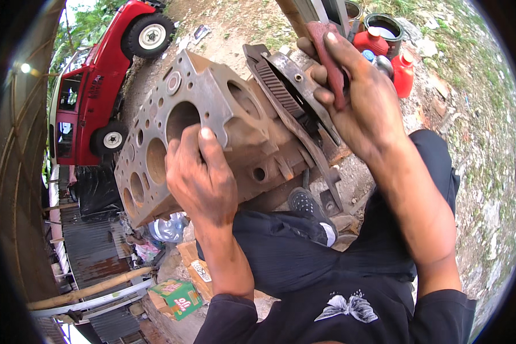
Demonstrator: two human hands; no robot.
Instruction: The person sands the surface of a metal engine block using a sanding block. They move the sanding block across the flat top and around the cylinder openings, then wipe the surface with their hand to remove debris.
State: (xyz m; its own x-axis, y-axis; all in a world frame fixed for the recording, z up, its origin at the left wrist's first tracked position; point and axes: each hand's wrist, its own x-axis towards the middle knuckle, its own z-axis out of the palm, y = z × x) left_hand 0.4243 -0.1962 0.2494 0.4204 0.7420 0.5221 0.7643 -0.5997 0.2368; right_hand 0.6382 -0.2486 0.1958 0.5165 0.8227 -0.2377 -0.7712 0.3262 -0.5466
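A rusty engine block (243, 152) stands tilted before me, its flat face with several round cylinder bores turned to the left. My left hand (203, 172) is closed at the edge of a large bore, the thumb lying on the flat face and the curled fingers partly hidden. Held up at the block's far right end, my right hand (364, 94) grips a folded red-brown piece (329, 63), cloth-like or sandpaper-like, between thumb and fingers. Right below those fingers is a metal end plate (304, 86), with a dark ribbed part (278, 86) beside it.
Red bottles (404, 74) and an open dark can (384, 31) stand at the far right. A red off-road vehicle (92, 86) is parked at the far left. Near my left side lie a green carton (176, 299) and a clear plastic bottle (167, 229). My shoe (311, 209) is close below the block.
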